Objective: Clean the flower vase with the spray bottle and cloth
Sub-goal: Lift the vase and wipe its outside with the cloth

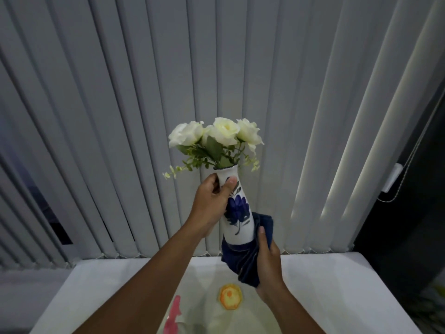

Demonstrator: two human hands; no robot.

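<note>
A white ceramic vase (237, 213) with a painted blue flower is held up in the air above the table, tilted slightly left. White roses (214, 135) with green leaves stand in its mouth. My left hand (212, 201) grips the vase's narrow neck, thumb across the front. My right hand (267, 263) holds a dark blue cloth (243, 263) wrapped around the vase's base and right side. A spray bottle with a pink head (173, 317) stands on the table at the bottom, blurred and partly behind my left forearm.
The white table (337, 285) lies below my hands. An orange and yellow octagonal coaster (230, 297) sits on it near the middle. Grey vertical blinds (144, 92) hang close behind the table. A dark wall or frame (409, 213) stands on the right.
</note>
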